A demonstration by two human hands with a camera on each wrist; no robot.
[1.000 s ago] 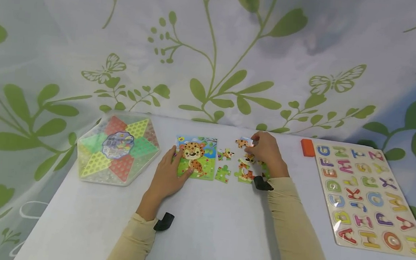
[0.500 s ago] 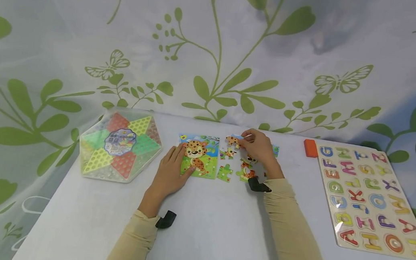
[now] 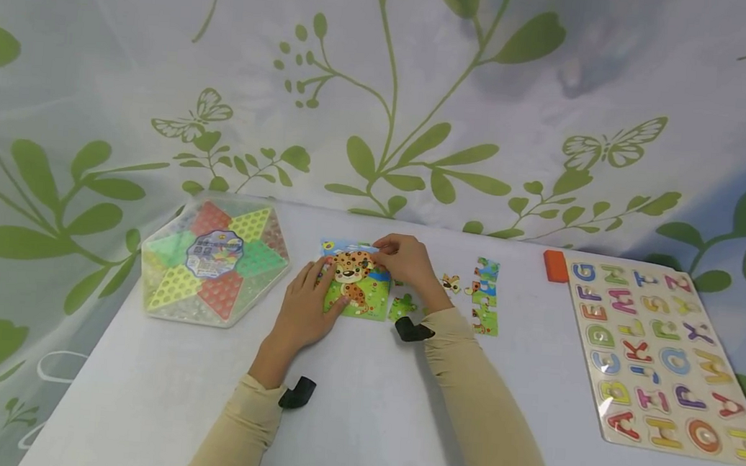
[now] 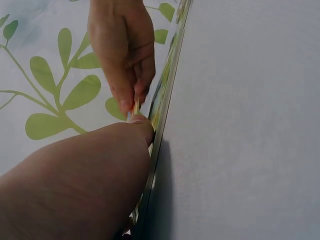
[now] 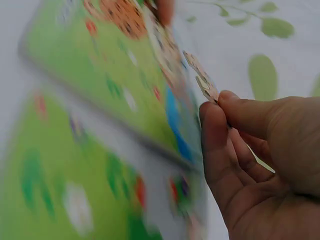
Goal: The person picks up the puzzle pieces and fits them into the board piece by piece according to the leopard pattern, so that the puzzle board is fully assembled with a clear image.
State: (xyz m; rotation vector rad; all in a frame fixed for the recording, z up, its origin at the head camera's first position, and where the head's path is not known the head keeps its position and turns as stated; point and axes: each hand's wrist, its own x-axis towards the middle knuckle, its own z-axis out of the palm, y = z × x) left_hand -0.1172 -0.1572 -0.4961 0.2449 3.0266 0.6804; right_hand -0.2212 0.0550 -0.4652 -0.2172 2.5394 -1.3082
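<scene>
A leopard picture puzzle board (image 3: 368, 298) lies flat on the white table. My left hand (image 3: 306, 304) rests on its left side with relaxed, extended fingers. Over the board's upper right corner, my right hand (image 3: 404, 259) pinches a puzzle piece (image 5: 202, 80) between thumb and index finger. That piece stands edge-on in the right wrist view. Just right of the board lies a green puzzle piece (image 3: 402, 307), partly behind the right wrist. Farther right are a leopard-face piece (image 3: 451, 282) and a column of joined pieces (image 3: 485, 299).
On the left lies a hexagonal Chinese checkers box (image 3: 215, 258). An orange block (image 3: 555, 266) touches the top corner of a wooden alphabet board (image 3: 669, 362) at the right. A leaf-patterned cloth (image 3: 382, 104) stands behind the table.
My right hand has moved left from the loose pieces to the board, bringing the pinched puzzle piece along. The joined column of pieces has come into sight. My left hand has stayed on the board.
</scene>
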